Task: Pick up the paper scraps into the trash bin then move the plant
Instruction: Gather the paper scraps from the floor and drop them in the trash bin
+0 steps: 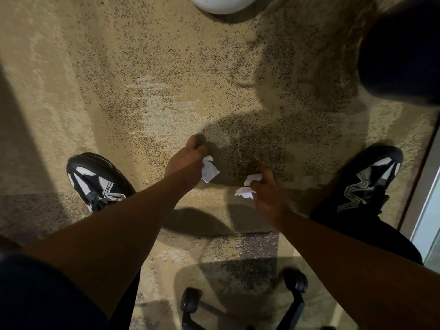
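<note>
Both arms reach down over a speckled beige carpet between my two feet. My left hand (188,160) is closed around a white paper scrap (209,171) that sticks out on its right side. My right hand (269,194) grips more crumpled white paper scraps (246,190), which poke out to its left. A round white object (221,4), perhaps a pot or a bin, shows at the top edge, cut off by the frame. The plant itself is not in view.
My black-and-white shoes stand at left (97,182) and right (366,179). A black office-chair base with castors (295,282) sits behind me at the bottom. A large dark shape (402,58) fills the upper right. A wall or door edge (426,194) runs along the right.
</note>
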A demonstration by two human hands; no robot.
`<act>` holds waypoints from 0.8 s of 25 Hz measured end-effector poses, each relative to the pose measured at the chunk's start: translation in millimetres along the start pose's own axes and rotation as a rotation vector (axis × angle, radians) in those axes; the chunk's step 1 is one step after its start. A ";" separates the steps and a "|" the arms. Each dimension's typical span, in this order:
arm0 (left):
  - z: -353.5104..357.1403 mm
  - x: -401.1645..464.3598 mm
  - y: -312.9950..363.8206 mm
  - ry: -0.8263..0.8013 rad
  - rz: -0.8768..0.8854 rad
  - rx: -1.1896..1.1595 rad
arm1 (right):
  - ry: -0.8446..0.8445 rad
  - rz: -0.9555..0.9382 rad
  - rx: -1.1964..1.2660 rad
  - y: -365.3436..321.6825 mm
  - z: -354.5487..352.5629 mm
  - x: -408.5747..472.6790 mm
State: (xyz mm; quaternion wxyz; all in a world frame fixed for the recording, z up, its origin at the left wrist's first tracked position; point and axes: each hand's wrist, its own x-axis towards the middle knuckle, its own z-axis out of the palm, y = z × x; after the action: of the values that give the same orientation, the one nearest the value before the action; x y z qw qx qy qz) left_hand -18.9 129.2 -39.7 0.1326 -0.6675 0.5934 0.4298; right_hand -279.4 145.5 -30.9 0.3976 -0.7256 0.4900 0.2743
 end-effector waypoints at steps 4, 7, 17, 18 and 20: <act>-0.3 2.3 2.9 0.002 0.022 -0.015 | -0.023 -0.014 -0.068 -6.9 -3.6 21.9; -1.2 5.3 3.1 0.009 0.044 -0.059 | 0.025 -0.018 -0.092 -6.1 -0.7 16.5; -86.9 -20.0 78.4 0.178 -0.215 -1.193 | 0.525 0.339 1.024 -62.7 -143.4 -5.8; -104.6 -24.7 93.5 0.148 -0.222 -1.363 | 0.565 0.337 1.100 -69.9 -168.2 -15.0; -141.2 -35.9 130.5 0.064 -0.178 -1.673 | 0.633 0.304 1.303 -81.0 -216.8 -43.7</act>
State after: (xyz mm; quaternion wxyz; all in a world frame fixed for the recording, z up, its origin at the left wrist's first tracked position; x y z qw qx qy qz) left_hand -75.7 22.5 114.1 -0.3894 -0.6019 0.0276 0.6966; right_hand -218.4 0.1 144.1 0.5451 -0.3109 0.7399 -0.2423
